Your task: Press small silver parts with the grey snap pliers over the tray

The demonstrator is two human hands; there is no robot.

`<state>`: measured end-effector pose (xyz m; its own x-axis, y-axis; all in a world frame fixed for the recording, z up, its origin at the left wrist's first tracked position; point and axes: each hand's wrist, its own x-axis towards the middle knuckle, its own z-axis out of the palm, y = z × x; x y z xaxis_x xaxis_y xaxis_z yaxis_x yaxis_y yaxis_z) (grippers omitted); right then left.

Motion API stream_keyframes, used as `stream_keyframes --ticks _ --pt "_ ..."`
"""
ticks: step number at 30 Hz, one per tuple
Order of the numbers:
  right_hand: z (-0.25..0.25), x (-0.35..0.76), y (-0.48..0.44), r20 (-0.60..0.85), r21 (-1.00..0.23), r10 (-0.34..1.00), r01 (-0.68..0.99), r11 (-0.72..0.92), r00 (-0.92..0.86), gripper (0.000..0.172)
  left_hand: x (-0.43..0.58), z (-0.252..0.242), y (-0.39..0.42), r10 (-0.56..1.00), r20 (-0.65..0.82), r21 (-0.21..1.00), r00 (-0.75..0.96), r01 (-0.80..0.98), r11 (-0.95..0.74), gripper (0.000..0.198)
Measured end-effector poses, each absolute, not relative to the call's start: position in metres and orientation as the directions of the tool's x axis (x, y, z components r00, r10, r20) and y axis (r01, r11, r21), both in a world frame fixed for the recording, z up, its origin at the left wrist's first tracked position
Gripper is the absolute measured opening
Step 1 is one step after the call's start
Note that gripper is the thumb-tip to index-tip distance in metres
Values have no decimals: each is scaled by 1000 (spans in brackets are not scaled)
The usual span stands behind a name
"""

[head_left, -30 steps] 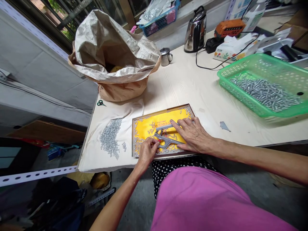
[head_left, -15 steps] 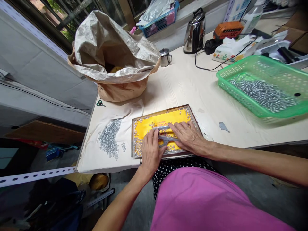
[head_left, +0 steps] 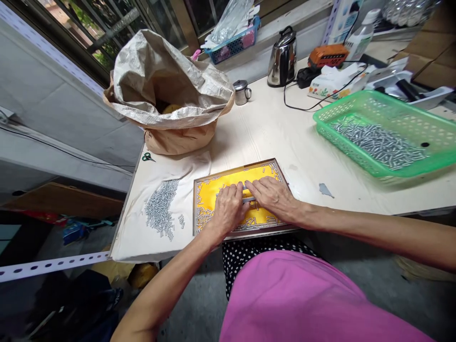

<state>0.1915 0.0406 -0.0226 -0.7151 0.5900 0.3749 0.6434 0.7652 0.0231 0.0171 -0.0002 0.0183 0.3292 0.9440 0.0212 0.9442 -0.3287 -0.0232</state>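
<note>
Both hands are closed on a grey plastic tool [head_left: 248, 199] with two bars, low over a shallow tray [head_left: 194, 209] lined with yellow. My left hand [head_left: 228, 206] grips its left end and my right hand [head_left: 273, 197] its right end. The fingers cover most of the tool, so its full shape is hidden. Small silver metal pins [head_left: 203, 216] lie scattered in the tray, thickest along the front edge and the left corner. A heap of similar pins [head_left: 160, 206] rests on the pale cloth to the left, with a small row beside it.
A green basket [head_left: 351, 159] holding many metal pins stands at the right. Behind the tray is a large open woven sack [head_left: 181, 140]. Small scissors [head_left: 147, 157], a metal mug [head_left: 241, 92], a kettle [head_left: 281, 59] and a tissue box [head_left: 327, 83] are farther back.
The hands have come closer together and tilted the tool, so less of it shows between them. The camera view has shifted slightly.
</note>
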Motion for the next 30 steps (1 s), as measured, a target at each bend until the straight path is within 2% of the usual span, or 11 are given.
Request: stream_keyframes --ticks 3,7,9,12,13,14,16,19,22,27,30 --pt "-21 199 50 278 28 563 592 805 -779 28 21 20 6 943 -52 2 330 944 -330 34" --pt "-25 204 59 203 -18 567 576 817 -798 25 24 18 12 949 -60 67 308 950 -304 26" --pt "-25 204 61 197 -28 577 584 811 -793 26 25 18 13 951 -45 98 306 949 -301 29" --pt "-19 206 62 242 -23 587 600 799 -772 19 22 17 14 942 -2 102 335 937 -334 44" --pt "-15 208 63 266 -27 580 596 803 -770 20 21 17 14 933 26 97 360 928 -361 50" --pt "-12 210 64 285 -41 568 583 812 -772 28 19 17 13 917 59 90 395 913 -399 54" --pt "-6 218 68 305 -107 555 551 827 -774 47 15 19 9 863 122 55 490 865 -498 50" --pt "-4 233 78 312 -245 621 571 784 -719 43 13 24 0 764 148 -20 628 774 -633 29" --pt "-12 246 95 342 -281 655 592 755 -674 44 19 31 -8 696 138 -30 704 706 -708 28" --pt "-20 256 118 359 -223 583 540 812 -729 46 20 33 -10 669 145 -82 729 683 -726 32" --pt "-18 264 122 334 -242 603 552 798 -724 48 -12 32 -17 784 197 -90 589 807 -584 30"
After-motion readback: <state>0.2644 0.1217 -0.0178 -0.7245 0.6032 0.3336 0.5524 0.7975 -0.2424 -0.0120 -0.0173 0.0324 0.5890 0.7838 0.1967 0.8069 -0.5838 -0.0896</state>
